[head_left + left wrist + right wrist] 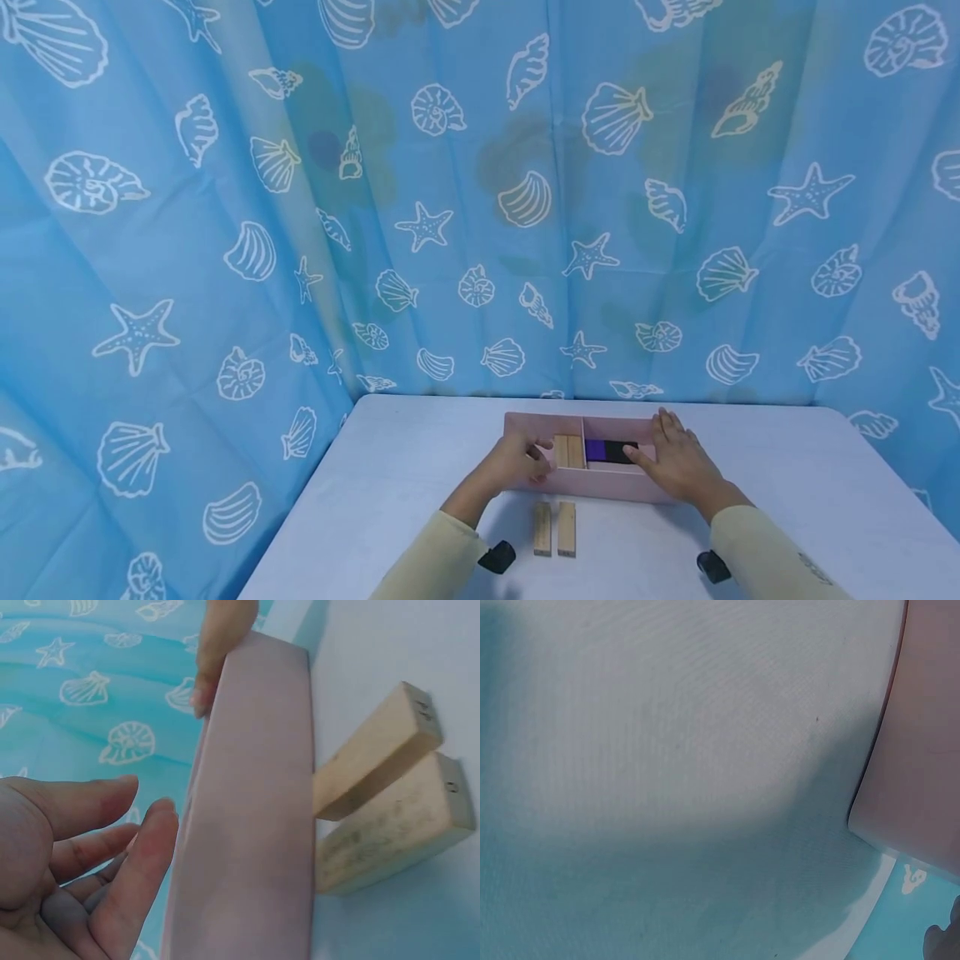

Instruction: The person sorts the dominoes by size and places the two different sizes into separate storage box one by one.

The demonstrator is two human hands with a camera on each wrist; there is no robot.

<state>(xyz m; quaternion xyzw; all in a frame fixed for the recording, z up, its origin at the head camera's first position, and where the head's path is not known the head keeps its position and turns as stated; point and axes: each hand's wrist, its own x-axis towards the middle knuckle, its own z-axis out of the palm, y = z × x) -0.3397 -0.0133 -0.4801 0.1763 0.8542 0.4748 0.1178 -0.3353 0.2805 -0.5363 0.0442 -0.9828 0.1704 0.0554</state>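
A pink box (611,485) with a divider stands on the table. My left hand (517,461) is over its left compartment, beside several upright wooden blocks (568,451). In the left wrist view the thumb and forefinger of this hand (82,862) curve loosely with a gap between them, holding nothing. My right hand (678,458) rests across the box's right end with straight fingers, its thumb toward a black piece (619,452). A purple piece (596,450) sits beside that, against the divider. The right wrist view catches mostly tablecloth and the box's corner (919,765).
Two wooden blocks, a left one (542,529) and a right one (567,529), lie in front of the box, with small dark marks on their near ends. The white-covered table (420,467) reaches back to a blue shell-print curtain (480,242).
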